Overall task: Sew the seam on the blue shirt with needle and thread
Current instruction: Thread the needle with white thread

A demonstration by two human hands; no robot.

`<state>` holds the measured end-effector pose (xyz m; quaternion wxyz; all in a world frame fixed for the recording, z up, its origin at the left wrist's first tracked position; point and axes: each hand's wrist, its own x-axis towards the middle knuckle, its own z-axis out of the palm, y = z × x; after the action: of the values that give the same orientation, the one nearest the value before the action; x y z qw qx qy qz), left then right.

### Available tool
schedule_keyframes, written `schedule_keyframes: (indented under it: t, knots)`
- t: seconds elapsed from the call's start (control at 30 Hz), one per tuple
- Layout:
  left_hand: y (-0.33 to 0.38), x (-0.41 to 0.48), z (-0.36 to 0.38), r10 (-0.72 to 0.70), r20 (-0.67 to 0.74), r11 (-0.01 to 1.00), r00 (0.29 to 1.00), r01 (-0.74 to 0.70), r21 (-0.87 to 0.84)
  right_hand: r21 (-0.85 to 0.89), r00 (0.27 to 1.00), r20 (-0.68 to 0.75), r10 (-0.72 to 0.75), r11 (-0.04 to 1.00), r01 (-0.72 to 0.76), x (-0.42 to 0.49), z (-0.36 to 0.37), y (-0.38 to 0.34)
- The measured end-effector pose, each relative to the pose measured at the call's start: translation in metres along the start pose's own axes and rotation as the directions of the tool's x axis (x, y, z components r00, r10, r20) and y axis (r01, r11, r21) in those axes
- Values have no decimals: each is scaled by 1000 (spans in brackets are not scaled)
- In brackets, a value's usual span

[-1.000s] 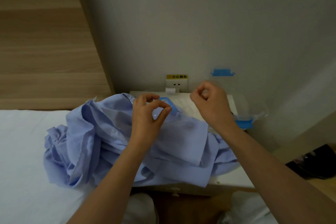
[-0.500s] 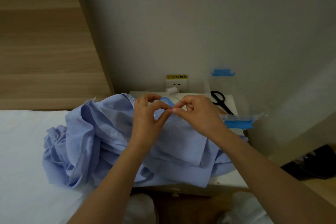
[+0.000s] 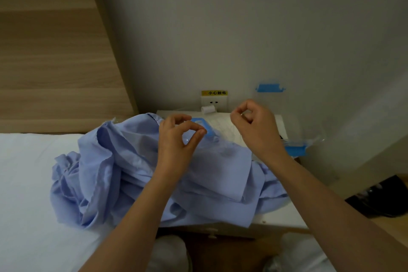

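Looking down at a white bed (image 3: 26, 183) filling the left side, butted up against a small white bench (image 3: 280, 219) on the right. Got the blue shirt (image 3: 123, 172) dumped in a crumpled heap across both, half on the bed's right edge, half covering most of the bench top down to its front edge. Both hands up over the heap toward the bench's back edge, well apart from each other. Left hand (image 3: 174, 146): thumb and index fingers (image 3: 202, 132) pressed tip to tip in a little ring. Right hand (image 3: 258, 130): same deal, fingers (image 3: 235, 116) pinched together. Can't tell if anything sits between the tips on either side, way too fine to make out. Also spotting a clear plastic box (image 3: 297, 149) with a blue clasp at the right edge, a blue plastic loop (image 3: 205, 125) just behind the left fingertips, and a white thread spool (image 3: 208, 109) lying at the back edge, right under the wall outlet (image 3: 213, 102).
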<state>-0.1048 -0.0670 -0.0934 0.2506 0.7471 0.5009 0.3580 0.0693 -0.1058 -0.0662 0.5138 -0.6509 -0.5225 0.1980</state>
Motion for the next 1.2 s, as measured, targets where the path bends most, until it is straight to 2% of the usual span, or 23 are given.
schedule_keyframes:
  t: [0.17, 0.4, 0.57, 0.63, 0.73, 0.83, 0.93, 1.07, 1.13, 1.2]
  knots:
    - [-1, -1, -1, -35, -7, 999, 999, 35, -16, 117, 996, 4, 87, 989, -87, 6, -5, 1]
    - [-9, 0, -2, -102, -18, 993, 995, 101, -69, 143, 985, 81, 153, 976, -163, 4, -8, -1]
    - [6, -3, -7, -217, -141, 957, 966, 183, -224, 151, 979, 83, 186, 969, -197, 3, -10, 0]
    - [13, -5, -7, -217, -108, 946, 970, 182, -268, 153, 978, 83, 191, 967, -202, 3, -10, 0]
    - [22, -6, -4, -167, 63, 927, 984, 179, -331, 140, 976, 93, 196, 968, -208, 3, -10, 0]
    - [31, -6, 1, -161, 259, 836, 952, 271, -477, 129, 974, 107, 200, 968, -213, 2, -10, -3]
    - [37, -7, 6, -245, 376, 665, 893, 437, -605, 124, 971, 146, 190, 970, -208, -2, -10, -8]
    - [40, -5, 10, -352, 463, 440, 813, 581, -685, 76, 965, 211, 155, 982, -175, -7, -8, -9]
    - [39, -4, 11, -366, 473, 384, 801, 593, -707, 61, 963, 233, 134, 987, -152, -10, -6, -8]
    - [38, -3, 11, -383, 464, 376, 799, 594, -712, 70, 963, 241, 123, 987, -144, -11, -6, -8]
